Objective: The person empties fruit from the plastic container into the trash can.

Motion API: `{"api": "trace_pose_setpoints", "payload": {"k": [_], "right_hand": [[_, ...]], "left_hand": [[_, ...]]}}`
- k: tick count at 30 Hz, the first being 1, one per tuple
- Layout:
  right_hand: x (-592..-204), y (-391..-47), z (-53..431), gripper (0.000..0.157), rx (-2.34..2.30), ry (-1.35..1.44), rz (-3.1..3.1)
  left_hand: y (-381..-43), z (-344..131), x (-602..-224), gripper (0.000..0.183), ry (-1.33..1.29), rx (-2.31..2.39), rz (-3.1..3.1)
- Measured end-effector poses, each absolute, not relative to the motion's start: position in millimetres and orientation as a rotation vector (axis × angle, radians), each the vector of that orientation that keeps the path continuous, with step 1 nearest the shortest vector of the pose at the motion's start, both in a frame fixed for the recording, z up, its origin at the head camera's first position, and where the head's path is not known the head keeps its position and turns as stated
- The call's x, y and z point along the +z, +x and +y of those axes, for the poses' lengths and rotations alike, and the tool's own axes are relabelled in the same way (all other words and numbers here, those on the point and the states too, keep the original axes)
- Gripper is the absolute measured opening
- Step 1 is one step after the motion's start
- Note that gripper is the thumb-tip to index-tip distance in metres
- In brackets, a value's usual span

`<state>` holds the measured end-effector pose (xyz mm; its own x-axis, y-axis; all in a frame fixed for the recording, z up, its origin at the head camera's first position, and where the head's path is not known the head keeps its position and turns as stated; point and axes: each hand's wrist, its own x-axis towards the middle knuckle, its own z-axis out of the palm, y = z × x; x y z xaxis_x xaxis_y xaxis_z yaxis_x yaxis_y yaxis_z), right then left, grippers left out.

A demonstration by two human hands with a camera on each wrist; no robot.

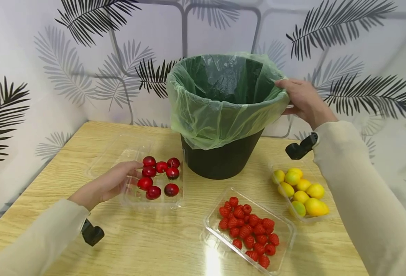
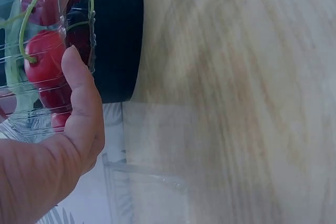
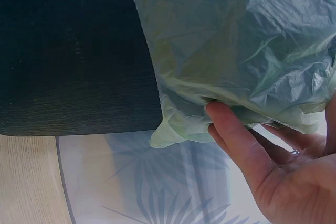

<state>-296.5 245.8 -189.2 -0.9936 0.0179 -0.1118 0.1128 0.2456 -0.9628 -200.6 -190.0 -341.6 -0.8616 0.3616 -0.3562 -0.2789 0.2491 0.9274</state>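
Gripping, with the left hand (image 1: 114, 182) at 8 o'clock, a clear, rectangular, thin plastic tub (image 1: 151, 206) of glossy, round, dark-red cherries (image 1: 172, 173), 8 visible from above; thumb along the outer wall, fingers curled round and partly seen through the plastic. Unable to tell about contact between tub and table.

Pinching, with the right hand (image 1: 303, 100) at 2 o'clock, a thin, translucent, pale-green plastic liner (image 1: 209, 119) at the rim of a tall, round, matt-black bin (image 1: 220, 157); thumb over the top edge, fingers below on the outside. Standing upright at 12 o'clock, just beyond the tub.

Farther out, at 5 o'clock: a clear, shallow, rectangular plastic tray (image 1: 282, 226) of bumpy red raspberries (image 1: 245, 230). At 4 o'clock: a clear plastic box (image 1: 311, 219) of small, oval yellow fruits (image 1: 303, 185), some greenish. At 10 o'clock from the tub: a flat, clear plastic piece, perhaps a lid. Beneath all: a pale, wood-grained table (image 1: 175, 237).

Apparently done: liner spread inside the bin and folded over the rim. Apparently unfinished: handling of tub and liner, with both hands occupied. Seemingly untouched: tray and box, both holding fruit. No fruit visible inside the liner, as far as shown
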Motion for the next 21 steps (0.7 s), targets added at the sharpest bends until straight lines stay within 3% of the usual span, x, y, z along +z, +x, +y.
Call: {"api": "trace_pose_setpoints", "payload": {"k": [21], "right_hand": [[-190, -297, 247, 0.023, -1.861, 0.113, 2.448]], "left_hand": [[-224, -213, -296, 0.026, 0.12, 1.824, 1.965]]}}
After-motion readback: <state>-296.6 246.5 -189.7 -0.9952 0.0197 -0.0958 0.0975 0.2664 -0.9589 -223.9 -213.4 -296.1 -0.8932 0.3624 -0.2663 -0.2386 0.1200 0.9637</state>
